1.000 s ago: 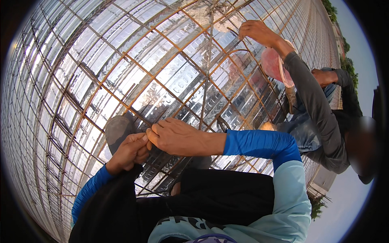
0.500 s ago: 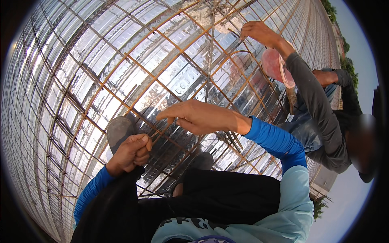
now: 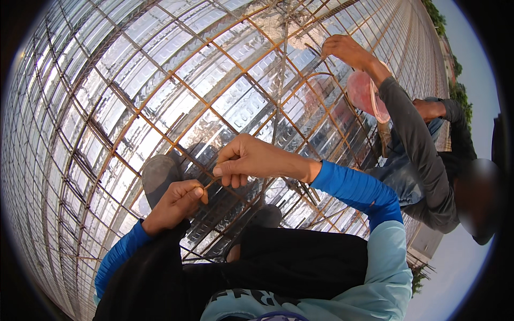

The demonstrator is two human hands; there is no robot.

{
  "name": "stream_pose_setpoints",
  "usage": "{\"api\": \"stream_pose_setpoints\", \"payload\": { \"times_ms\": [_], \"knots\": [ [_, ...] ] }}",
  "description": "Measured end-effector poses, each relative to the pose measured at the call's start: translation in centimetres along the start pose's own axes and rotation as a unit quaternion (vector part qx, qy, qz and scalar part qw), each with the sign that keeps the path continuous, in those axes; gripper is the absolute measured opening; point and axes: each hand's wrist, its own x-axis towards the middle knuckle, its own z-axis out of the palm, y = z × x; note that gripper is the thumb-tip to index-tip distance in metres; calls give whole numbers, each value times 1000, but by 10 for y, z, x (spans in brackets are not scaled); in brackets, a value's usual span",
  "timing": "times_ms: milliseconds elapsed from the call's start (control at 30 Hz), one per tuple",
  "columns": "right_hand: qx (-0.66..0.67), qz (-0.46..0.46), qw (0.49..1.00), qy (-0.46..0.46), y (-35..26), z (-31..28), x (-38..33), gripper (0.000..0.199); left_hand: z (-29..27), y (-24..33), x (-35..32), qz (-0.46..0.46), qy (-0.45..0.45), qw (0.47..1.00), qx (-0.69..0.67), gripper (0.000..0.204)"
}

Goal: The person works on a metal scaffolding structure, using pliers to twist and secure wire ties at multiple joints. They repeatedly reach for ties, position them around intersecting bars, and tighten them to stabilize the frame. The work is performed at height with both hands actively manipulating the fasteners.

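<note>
My left hand (image 3: 178,206) is closed, with thumb and forefinger pinching one end of a short, thin tie wire (image 3: 212,182). Bent at the wrist, my right hand (image 3: 247,159) grips the wire's other end, its fingers curled around it. The wire spans the small gap between the two hands, just above a mesh of rusty reinforcing bars (image 3: 172,73). Whether it loops around a bar there, I cannot tell. Beneath the mesh lies shiny ribbed metal decking (image 3: 239,119).
My grey shoes (image 3: 159,177) stand on the mesh beside my hands. At the right another person reaches across, one hand (image 3: 348,52) at the bars and a dark sleeve (image 3: 412,123) behind it. A rounded reddish object with a pale rim (image 3: 361,91) is below that arm.
My right hand's fingers have curled in from a stretched pose and closed on the wire, nearer my left hand. My left hand has shifted slightly right. The other person's hand sits slightly lower.
</note>
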Motion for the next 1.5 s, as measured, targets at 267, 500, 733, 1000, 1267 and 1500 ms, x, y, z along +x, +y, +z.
{"api": "stream_pose_setpoints", "payload": {
  "times_ms": [267, 500, 733, 1000, 1267, 1500],
  "knots": [
    [217, 74, 973, 9, 22, 3, 10, 31, 1, 5, 2, 82, 98, 973, 194, 32],
    [225, 91, 969, 47, 24, 8, 14, 30, 1, 0, 5, 132, 124, 949, 259, 32],
    [130, -28, 990, 50, 19, 4, 7, 31, 1, 9, 6, 47, 106, 982, 152, 37],
    [216, -1, 976, 14, 32, -2, 7, 39, 4, 9, 4, 15, 92, 993, 77, 39],
    [255, 15, 967, 0, 30, -4, 4, 29, 0, 3, 7, 51, 86, 985, 140, 38],
    [186, -4, 982, -40, 33, -12, 2, 21, 1, 1, 9, 96, 103, 959, 246, 31]
  ]
}}
